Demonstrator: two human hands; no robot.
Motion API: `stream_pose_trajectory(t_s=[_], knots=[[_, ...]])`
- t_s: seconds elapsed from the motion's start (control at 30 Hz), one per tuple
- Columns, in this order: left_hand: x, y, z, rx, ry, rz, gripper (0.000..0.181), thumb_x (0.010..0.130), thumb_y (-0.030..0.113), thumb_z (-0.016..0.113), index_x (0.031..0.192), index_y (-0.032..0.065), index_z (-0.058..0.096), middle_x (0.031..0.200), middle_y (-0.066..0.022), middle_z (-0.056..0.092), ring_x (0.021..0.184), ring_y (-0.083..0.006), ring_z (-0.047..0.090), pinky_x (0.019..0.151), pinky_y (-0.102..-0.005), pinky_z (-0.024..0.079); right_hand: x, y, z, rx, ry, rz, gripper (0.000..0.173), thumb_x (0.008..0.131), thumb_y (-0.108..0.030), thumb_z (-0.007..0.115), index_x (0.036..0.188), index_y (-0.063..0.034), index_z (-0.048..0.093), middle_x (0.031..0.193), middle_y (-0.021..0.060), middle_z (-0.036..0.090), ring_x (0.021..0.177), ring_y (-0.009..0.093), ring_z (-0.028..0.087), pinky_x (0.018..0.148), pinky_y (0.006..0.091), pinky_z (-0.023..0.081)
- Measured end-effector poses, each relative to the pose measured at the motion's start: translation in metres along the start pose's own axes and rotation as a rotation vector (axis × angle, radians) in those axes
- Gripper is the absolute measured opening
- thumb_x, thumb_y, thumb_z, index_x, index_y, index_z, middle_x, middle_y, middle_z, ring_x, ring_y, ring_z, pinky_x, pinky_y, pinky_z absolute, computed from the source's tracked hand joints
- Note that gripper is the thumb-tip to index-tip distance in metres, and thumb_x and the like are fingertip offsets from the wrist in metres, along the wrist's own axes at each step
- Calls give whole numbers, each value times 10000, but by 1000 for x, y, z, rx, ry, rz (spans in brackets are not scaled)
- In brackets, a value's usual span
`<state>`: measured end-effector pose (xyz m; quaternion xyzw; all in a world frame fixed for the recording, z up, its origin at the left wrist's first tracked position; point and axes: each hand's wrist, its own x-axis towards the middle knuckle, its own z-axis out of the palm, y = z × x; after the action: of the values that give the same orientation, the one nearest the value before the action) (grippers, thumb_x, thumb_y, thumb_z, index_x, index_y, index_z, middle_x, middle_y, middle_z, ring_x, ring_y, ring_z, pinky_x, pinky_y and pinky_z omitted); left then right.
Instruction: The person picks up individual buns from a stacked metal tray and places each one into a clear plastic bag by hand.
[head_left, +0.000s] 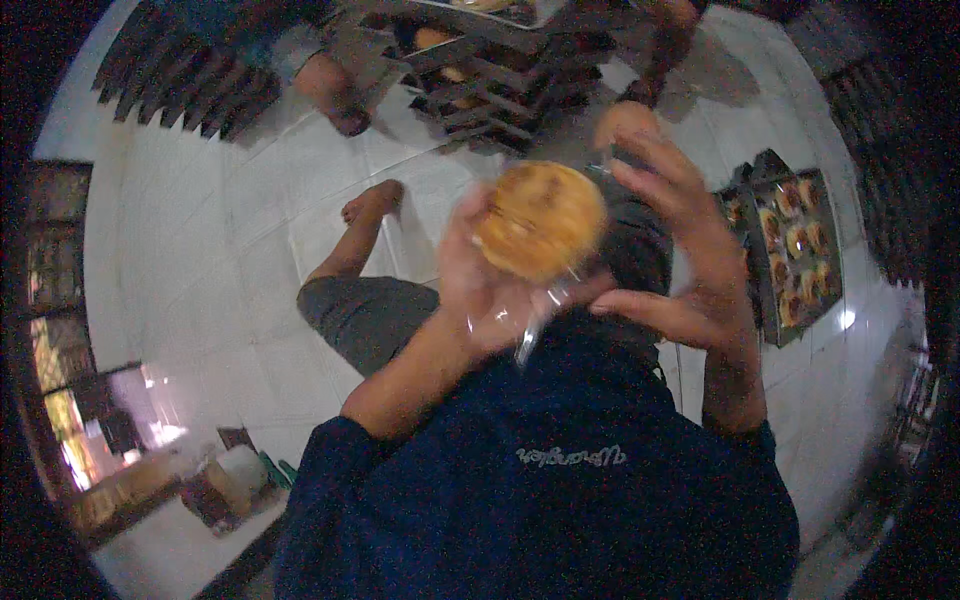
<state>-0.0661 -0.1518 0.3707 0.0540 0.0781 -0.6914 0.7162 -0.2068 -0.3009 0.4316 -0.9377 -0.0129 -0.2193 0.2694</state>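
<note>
A round, golden-brown baked item (541, 219), like a bun or flat cake, rests in my left hand (480, 270), whose fingers and palm are behind and below it. Clear, shiny plastic (536, 322) hangs beneath the baked item, across my left palm and wrist. My right hand (667, 217) is to the right of it, thumb and fingers spread apart, blurred by motion. Whether the right fingertips touch a piece of the clear plastic cannot be told.
A dark tray (799, 251) with several small topped baked items lies at the right on the pale tiled floor (225, 225). Dark trays are stacked ahead (502, 97), others at the upper left (187, 82). Other people's feet show near the stack. A box (225, 487) stands lower left.
</note>
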Motion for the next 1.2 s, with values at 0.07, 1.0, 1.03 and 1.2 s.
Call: stream_pose_trajectory(t_s=[0.07,1.0,1.03,1.2], knots=[[-10,-30,20,12,26,-188,745,946,676,415,1433,113,439,1404,-162,532,1241,-375,551,1028,-629,417,-20,4,-15,-72,101,68,374,855,-258,770,1132,-27,668,1057,81,716,949,270,690,948,375,507],[52,5,-65,1175,471,361,124,893,92,710,956,-5,668,875,-42,646,807,-120,603,748,-253,496,-112,101,54,1103,612,1073,196,802,-201,784,809,-26,696,697,9,632,569,84,487,557,250,386],[61,13,-65,1192,483,371,118,884,77,714,955,-6,669,898,-44,644,819,-121,603,760,-252,495,-100,103,58,1089,652,1135,193,796,-191,786,798,-27,685,686,3,618,560,78,465,549,245,367],[47,11,-29,1217,483,467,95,813,55,758,774,-12,704,952,-42,636,882,-144,605,809,-289,483,-109,61,24,667,495,1046,191,789,-206,793,757,-43,699,680,23,642,622,102,556,609,261,435]])
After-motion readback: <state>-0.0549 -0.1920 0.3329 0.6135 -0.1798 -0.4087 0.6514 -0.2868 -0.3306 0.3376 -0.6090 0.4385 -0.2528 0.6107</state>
